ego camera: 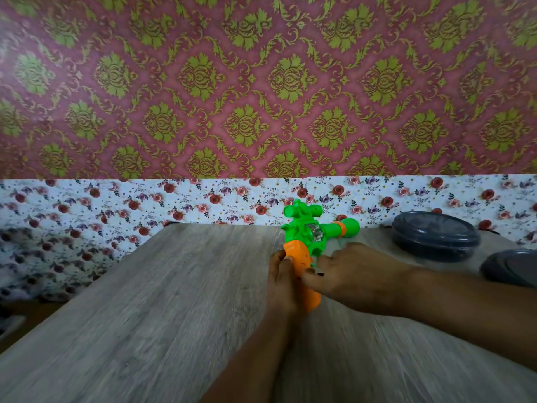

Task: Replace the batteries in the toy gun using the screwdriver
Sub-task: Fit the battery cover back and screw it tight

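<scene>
**Op A:** I've got both hands on the toy gun (pixel 312 239), out toward the desk's (pixel 145 301) far edge, right of the middle. My left hand (pixel 283 282) is wrapped round the orange grip from the left, my right hand (pixel 351 279) pinches it from the right, thumb across the front.

**Op B:** How's it going to handle?

**Op A:** Hollow moulded plastic by the look of it, so I'd judge it light and stiff, a bit slick on that glossy shell. The grip's the place to hold; I'd keep clear of the green scope on top and the barrel, which look easier to snap or lever.

**Op B:** Screwdriver? Batteries?

**Op A:** Neither in view. The battery cover, and any screw in it, I can't make out; my fingers cover much of the grip, and the picture's smeared with motion blur.

**Op B:** Right side?

**Op A:** A dark round lidded container (pixel 436 235) near the far right corner, and a second dark piece (pixel 511 266) cut off by the frame.
</scene>
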Demonstrator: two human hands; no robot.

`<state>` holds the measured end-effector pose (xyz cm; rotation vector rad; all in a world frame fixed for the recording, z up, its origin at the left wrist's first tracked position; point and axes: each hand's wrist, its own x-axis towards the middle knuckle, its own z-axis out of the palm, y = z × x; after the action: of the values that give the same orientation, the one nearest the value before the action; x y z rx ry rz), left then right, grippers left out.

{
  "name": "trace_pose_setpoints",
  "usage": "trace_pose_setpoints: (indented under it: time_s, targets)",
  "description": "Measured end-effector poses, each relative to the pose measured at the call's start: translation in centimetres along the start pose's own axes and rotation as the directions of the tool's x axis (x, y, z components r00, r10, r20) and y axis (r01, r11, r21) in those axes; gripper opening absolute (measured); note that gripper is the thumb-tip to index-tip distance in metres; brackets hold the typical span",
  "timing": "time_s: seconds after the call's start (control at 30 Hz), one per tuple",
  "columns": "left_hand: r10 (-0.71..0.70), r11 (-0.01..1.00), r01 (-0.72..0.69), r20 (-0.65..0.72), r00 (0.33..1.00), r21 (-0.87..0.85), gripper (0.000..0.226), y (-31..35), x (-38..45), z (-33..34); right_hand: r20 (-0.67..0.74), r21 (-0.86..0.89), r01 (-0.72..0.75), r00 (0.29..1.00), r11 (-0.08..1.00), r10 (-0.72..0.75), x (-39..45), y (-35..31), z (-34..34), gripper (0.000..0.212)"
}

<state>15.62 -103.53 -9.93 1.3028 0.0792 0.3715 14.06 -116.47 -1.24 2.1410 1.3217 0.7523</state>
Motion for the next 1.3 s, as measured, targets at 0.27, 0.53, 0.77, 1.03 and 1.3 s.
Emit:
trace_pose_setpoints:
  time_s: [0.27, 0.53, 0.77, 1.03, 1.3]
  targets:
    - [-0.004, 0.999, 0.004, 0.014, 1.0, 0.036, 0.063, -0.9, 0.0, 0.1, -0.152, -0.141, 0.07, 0.984, 0.988, -0.091, 0.5, 0.3, 1.2, 0.021]
    - [-0.01, 0.994, 0.013, -0.022, 1.0, 0.112, 0.047, 0.5, -0.4, 0.4, 0.83, 0.545, -0.76, 0.547, -0.354, 0.105, 2.6, -0.4, -0.1, 0.027]
    - [-0.133, 0.966, 0.159, -0.137, 0.982, 0.202, 0.041, 1.0, -0.4, 0.4, 0.423, 0.767, -0.642, 0.491, -0.012, 0.762, -0.9, -3.1, 2.2, 0.021]
    - [-0.314, 0.912, 0.35, -0.186, 0.931, 0.213, 0.026, 2.6, -1.2, -0.5, 0.267, 0.837, -0.541, 0.527, 0.077, 0.807, -2.3, -6.8, 3.2, 0.016]
    - [-0.181, 0.761, 0.269, -0.205, 0.962, 0.59, 0.031, 3.7, -2.1, -2.2, 0.159, 0.848, -0.492, 0.594, 0.199, 0.789, -2.4, -8.3, 2.2, 0.011]
